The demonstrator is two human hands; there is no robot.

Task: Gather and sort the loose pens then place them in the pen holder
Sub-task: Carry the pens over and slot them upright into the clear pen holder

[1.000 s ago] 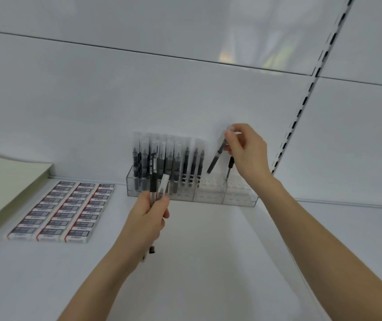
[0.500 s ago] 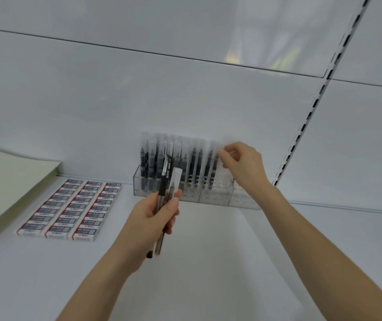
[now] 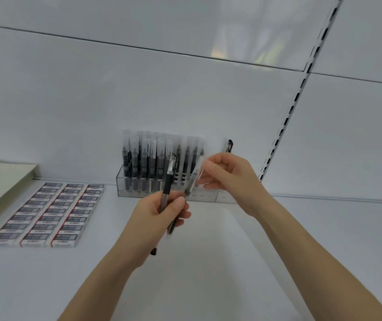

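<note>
Hands meet mid-frame, just near of the pen holder (image 3: 125, 188). I see the left hand (image 3: 160, 216) wrapped fist-style round a small bundle of loose pens (image 3: 167, 188), which tilt slightly right with tails poking out below the palm. Right hand (image 3: 227, 177) pinches a clear-capped pen (image 3: 192, 179) at its upper end between thumb and fingertips. The pen slants down-left, its lower end right by the left thumb; can't tell if the left hand grips it too. A dark-topped pen (image 3: 229, 145) sticks up behind the right hand; can't tell if it's held or standing in the holder. Holder is clear acrylic, far side of the shelf (image 3: 208, 286) against the back wall, with capped pens (image 3: 148, 158) upright in its left part. Boxed erasers (image 3: 46, 214) lie in rows to the left, with a pale pad (image 3: 0, 179) at far left.
</note>
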